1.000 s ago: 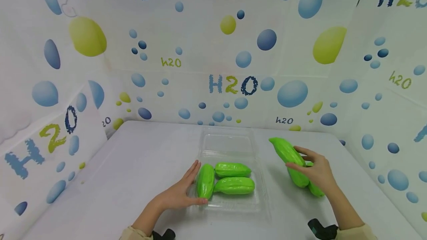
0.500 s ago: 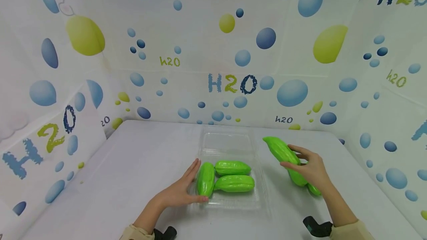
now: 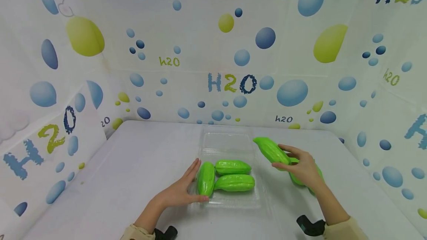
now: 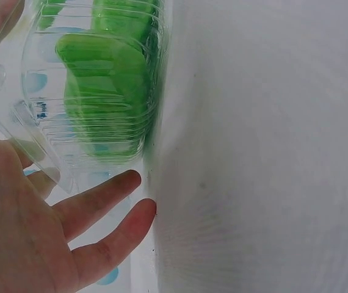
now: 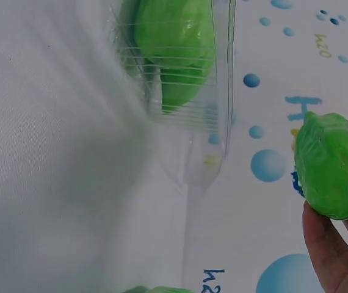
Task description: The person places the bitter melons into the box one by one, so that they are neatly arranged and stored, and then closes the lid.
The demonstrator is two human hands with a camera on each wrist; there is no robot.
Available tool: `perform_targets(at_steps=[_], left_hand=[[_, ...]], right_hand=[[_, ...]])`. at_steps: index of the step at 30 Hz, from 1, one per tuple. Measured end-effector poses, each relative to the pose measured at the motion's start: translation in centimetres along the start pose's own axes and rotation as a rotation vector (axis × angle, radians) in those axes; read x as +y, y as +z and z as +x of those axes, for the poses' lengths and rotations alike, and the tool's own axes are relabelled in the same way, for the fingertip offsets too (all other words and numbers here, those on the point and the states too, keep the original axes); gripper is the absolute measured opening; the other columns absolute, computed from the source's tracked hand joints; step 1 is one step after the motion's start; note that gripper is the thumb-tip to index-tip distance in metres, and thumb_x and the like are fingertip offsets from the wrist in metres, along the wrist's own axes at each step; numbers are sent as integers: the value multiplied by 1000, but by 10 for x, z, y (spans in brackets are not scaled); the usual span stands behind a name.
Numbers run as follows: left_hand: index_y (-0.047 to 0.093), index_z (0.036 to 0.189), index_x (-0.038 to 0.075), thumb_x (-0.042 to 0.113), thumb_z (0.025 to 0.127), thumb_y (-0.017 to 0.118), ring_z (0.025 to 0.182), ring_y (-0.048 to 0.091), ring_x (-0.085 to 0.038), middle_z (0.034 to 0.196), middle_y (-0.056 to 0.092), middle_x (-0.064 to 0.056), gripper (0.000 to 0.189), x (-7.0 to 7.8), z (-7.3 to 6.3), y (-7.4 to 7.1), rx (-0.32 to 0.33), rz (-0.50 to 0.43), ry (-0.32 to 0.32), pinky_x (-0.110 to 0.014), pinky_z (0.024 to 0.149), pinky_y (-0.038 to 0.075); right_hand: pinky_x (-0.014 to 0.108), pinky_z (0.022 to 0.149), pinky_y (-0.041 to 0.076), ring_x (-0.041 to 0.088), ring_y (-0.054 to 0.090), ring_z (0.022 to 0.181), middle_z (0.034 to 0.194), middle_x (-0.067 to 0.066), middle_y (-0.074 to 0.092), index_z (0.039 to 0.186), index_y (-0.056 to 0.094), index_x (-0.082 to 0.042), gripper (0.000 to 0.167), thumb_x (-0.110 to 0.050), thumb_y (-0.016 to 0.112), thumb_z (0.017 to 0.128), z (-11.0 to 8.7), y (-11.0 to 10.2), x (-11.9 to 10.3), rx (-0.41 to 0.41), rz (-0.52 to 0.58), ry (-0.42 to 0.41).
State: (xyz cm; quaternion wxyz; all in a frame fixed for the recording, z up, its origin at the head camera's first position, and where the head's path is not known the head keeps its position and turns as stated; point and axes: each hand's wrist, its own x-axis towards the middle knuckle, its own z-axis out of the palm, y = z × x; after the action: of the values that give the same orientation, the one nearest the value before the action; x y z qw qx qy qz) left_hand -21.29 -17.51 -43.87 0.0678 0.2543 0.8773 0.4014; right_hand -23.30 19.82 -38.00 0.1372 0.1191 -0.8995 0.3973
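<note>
My right hand holds a glossy green, ribbed gourd between thumb and fingers, its pointed tip aimed up and left, over the table right of the clear plastic container. In the right wrist view the gourd's round stem end faces the camera. Three similar gourds lie in the container: one upright in view at the left, two crosswise, an upper and a lower. My left hand rests at the container's left side, fingers extended and thumb along its near corner.
Behind my right hand more green gourds lie on the white table, partly hidden. The container's clear lid is folded back away from me. A white curtain with blue and yellow-green dots hangs behind the table.
My right hand has carried the gourd leftward, closer to the container, away from the gourds lying on the table. My left hand keeps its place at the container.
</note>
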Motion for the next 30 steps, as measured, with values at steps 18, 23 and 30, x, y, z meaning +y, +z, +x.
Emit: perform_targets(at_steps=[18, 23, 30], left_hand=[[-1, 148, 12, 43, 75, 73, 125, 35, -40, 152, -6, -14, 108, 0, 0, 1, 4, -12, 12, -55, 100, 29], [-1, 148, 12, 44, 75, 73, 126, 36, -39, 152, -6, -14, 108, -1, 0, 1, 6, -7, 15, -55, 100, 29], [-2, 148, 13, 44, 75, 73, 127, 33, -39, 152, -6, -13, 109, -2, 0, 1, 4, -5, 12, -55, 100, 29]], right_hand=[[31, 76, 52, 33, 53, 109, 125, 15, 55, 126, 56, -7, 63, -30, 79, 71, -1, 16, -7, -95, 112, -68], [29, 75, 52, 32, 54, 108, 123, 14, 56, 123, 58, -7, 62, -29, 80, 70, -2, 20, -10, -119, 131, -81], [28, 75, 51, 31, 54, 106, 123, 13, 56, 123, 58, -9, 60, -28, 80, 70, -3, 31, -11, -178, 173, -94]])
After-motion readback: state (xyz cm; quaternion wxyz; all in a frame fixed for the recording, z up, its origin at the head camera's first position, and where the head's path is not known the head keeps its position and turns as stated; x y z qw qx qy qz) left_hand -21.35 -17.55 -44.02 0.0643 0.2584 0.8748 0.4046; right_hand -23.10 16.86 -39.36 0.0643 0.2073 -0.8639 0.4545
